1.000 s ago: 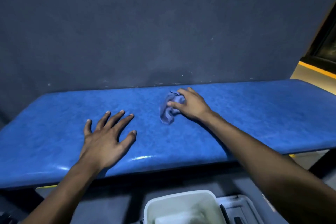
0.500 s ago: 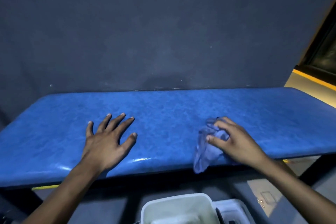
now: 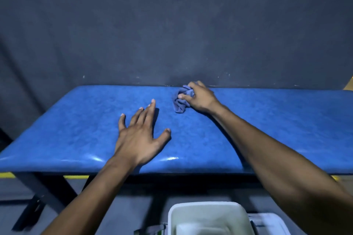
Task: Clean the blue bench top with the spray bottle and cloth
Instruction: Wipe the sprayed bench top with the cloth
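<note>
Since half a second ago the right hand (image 3: 200, 97) has carried the cloth (image 3: 181, 101) from the bench's near edge up to its far edge, by the dark wall (image 3: 172, 25). On the blue bench top (image 3: 76, 129), left of centre, the left hand (image 3: 139, 137) lies flat with fingers spread, holding nothing. Right of it, the right hand's fingers are closed on the bunched blue cloth, pressing it to the surface. Below the near edge stands a white bin (image 3: 210, 215).
</note>
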Available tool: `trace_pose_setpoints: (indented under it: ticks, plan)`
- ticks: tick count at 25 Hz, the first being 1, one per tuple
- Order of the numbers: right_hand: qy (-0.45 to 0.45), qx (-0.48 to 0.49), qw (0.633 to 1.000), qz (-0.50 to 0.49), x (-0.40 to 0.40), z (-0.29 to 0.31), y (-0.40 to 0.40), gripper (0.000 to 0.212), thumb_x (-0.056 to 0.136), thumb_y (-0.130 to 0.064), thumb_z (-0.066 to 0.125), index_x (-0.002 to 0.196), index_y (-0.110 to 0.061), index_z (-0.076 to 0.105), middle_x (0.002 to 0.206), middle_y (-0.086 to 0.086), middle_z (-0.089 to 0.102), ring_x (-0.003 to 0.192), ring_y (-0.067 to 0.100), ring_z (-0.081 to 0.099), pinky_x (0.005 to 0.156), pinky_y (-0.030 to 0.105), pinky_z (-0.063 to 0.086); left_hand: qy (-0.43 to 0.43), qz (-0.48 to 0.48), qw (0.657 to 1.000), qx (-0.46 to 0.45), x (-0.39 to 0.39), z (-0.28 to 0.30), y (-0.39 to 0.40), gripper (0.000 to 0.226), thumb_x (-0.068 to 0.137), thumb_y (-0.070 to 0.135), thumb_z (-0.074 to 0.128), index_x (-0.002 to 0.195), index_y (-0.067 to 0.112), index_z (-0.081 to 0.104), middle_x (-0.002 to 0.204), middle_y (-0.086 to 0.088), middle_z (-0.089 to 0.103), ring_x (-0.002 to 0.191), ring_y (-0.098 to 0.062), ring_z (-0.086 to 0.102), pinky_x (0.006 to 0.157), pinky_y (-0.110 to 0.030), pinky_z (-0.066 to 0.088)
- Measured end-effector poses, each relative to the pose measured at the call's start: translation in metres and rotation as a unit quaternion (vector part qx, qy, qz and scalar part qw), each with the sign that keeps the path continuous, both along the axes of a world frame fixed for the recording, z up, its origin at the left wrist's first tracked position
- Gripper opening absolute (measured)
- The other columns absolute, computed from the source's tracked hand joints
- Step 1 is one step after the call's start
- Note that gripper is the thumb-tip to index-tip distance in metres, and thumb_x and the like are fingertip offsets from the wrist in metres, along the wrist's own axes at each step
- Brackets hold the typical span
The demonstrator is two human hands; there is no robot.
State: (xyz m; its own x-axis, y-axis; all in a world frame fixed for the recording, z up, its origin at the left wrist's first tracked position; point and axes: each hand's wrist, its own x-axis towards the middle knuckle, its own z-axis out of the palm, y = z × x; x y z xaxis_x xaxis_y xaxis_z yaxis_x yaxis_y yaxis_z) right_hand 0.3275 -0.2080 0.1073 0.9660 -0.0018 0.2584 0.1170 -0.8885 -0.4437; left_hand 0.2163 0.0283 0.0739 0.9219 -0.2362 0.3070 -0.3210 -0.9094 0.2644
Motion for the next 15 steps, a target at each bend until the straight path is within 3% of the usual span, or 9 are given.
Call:
trace_pose_setpoints:
  ticks: [3, 5, 7, 8, 9, 11, 13, 15]
  plan:
    - [-0.015, 0.001, 0.991, 0.132, -0.083, 0.0, 0.001, 0.037, 0.088, -0.057, 0.067, 0.095, -0.024, 0.053, 0.103, -0.003, 0.052, 0.096, 0.02, 0.059, 0.08, 0.034, 0.043, 0.006, -0.003, 1.0, 0.029, 0.002, 0.0, 0.002, 0.087, 0.083, 0.074, 0.014, 0.159, 0.032, 0.018, 0.168, 0.012, 0.018, 0.156, -0.01, 0.008, 0.123, -0.056, 0.002]
    - [-0.016, 0.006, 0.983, 0.181, -0.158, 0.0, -0.022, 0.041, 0.089, -0.059, 0.065, 0.109, -0.024, 0.059, 0.111, -0.009, 0.055, 0.105, 0.008, 0.058, 0.089, 0.026, 0.045, 0.006, -0.003, 1.0, 0.03, 0.0, -0.001, 0.003, 0.085, 0.083, 0.072, 0.011, 0.158, 0.034, 0.022, 0.169, 0.014, 0.015, 0.156, -0.01, 0.006, 0.123, -0.056, 0.0]
    - [-0.025, 0.007, 0.983, 0.181, -0.204, -0.002, -0.066, 0.036, 0.089, -0.058, 0.064, 0.114, -0.032, 0.06, 0.12, -0.021, 0.055, 0.116, -0.001, 0.056, 0.098, 0.019, 0.042, 0.013, -0.004, 0.999, 0.03, 0.0, 0.0, 0.004, 0.084, 0.083, 0.071, 0.012, 0.159, 0.034, 0.02, 0.169, 0.014, 0.012, 0.156, -0.01, 0.004, 0.123, -0.056, -0.002]
    - [-0.033, -0.006, 0.987, 0.155, -0.206, -0.001, -0.086, 0.028, 0.088, -0.057, 0.062, 0.109, -0.038, 0.058, 0.115, -0.023, 0.055, 0.112, -0.003, 0.056, 0.097, 0.022, 0.043, 0.017, -0.005, 0.999, 0.034, 0.0, 0.0, 0.003, 0.084, 0.083, 0.07, 0.012, 0.159, 0.034, 0.02, 0.169, 0.014, 0.012, 0.156, -0.01, 0.003, 0.123, -0.056, -0.002]
    - [-0.042, -0.024, 0.991, 0.122, -0.194, 0.001, -0.099, 0.023, 0.088, -0.058, 0.058, 0.101, -0.04, 0.056, 0.106, -0.02, 0.055, 0.105, 0.001, 0.057, 0.092, 0.028, 0.045, 0.015, -0.004, 0.999, 0.036, 0.0, 0.0, 0.002, 0.084, 0.084, 0.07, 0.012, 0.159, 0.034, 0.02, 0.169, 0.013, 0.012, 0.156, -0.01, 0.003, 0.123, -0.057, -0.003]
    - [-0.048, -0.051, 0.997, 0.041, -0.138, 0.002, -0.103, 0.031, 0.087, -0.06, 0.052, 0.091, -0.029, 0.052, 0.094, -0.008, 0.052, 0.098, 0.02, 0.057, 0.081, 0.037, 0.043, 0.015, -0.003, 0.999, 0.034, 0.0, 0.001, 0.0, 0.083, 0.084, 0.07, 0.013, 0.158, 0.033, 0.021, 0.169, 0.013, 0.012, 0.156, -0.011, 0.004, 0.122, -0.057, -0.003]
    - [-0.018, -0.043, 0.998, -0.038, -0.073, 0.003, -0.079, 0.037, 0.091, -0.055, 0.056, 0.097, -0.019, 0.055, 0.102, 0.003, 0.054, 0.105, 0.03, 0.057, 0.082, 0.036, 0.04, 0.022, -0.004, 0.999, 0.035, 0.002, 0.002, 0.0, 0.082, 0.084, 0.069, 0.014, 0.158, 0.033, 0.021, 0.169, 0.012, 0.013, 0.156, -0.011, 0.004, 0.122, -0.057, -0.004]
    - [0.018, -0.015, 0.998, -0.057, -0.03, 0.002, -0.038, 0.037, 0.091, -0.054, 0.061, 0.104, -0.019, 0.058, 0.115, 0.008, 0.057, 0.11, 0.03, 0.06, 0.089, 0.037, 0.046, 0.025, -0.001, 0.999, 0.035, 0.002, 0.001, 0.001, 0.082, 0.085, 0.067, 0.015, 0.158, 0.033, 0.021, 0.169, 0.012, 0.013, 0.156, -0.01, 0.004, 0.122, -0.057, -0.004]
